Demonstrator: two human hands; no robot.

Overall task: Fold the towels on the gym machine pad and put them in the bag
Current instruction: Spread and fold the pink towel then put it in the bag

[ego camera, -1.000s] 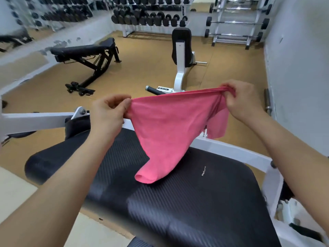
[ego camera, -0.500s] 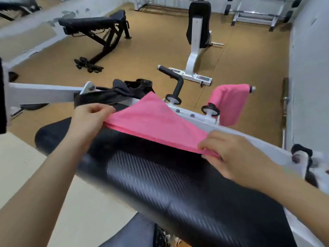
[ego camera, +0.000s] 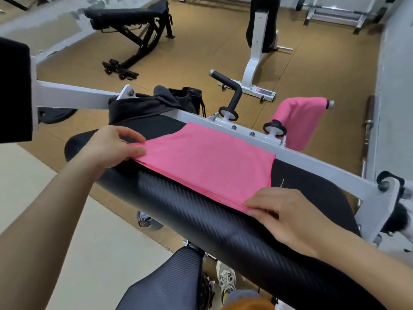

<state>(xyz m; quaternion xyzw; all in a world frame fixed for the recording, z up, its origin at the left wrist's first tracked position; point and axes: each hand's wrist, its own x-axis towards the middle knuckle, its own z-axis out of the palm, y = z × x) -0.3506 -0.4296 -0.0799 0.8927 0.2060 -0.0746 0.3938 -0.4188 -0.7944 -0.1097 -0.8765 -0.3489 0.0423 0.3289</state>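
A pink towel (ego camera: 205, 162) lies spread flat on the black machine pad (ego camera: 201, 222), its far edge against the white frame bar (ego camera: 312, 162). My left hand (ego camera: 111, 148) pinches the towel's left corner. My right hand (ego camera: 288, 215) pinches its near right corner. A second pink towel (ego camera: 301, 119) hangs over a handle behind the bar at the right. A black drawstring bag (ego camera: 156, 106) sits at the pad's far left end, its mouth open.
Two black-gripped handles (ego camera: 230, 95) stick up behind the frame bar. A black incline bench (ego camera: 131, 23) and a white seat machine (ego camera: 259, 41) stand on the brown floor beyond. My leg and shoe (ego camera: 225, 280) are below the pad.
The towel went from being held up in the air to lying spread flat on the pad. Both hands came down with it and still hold its corners.
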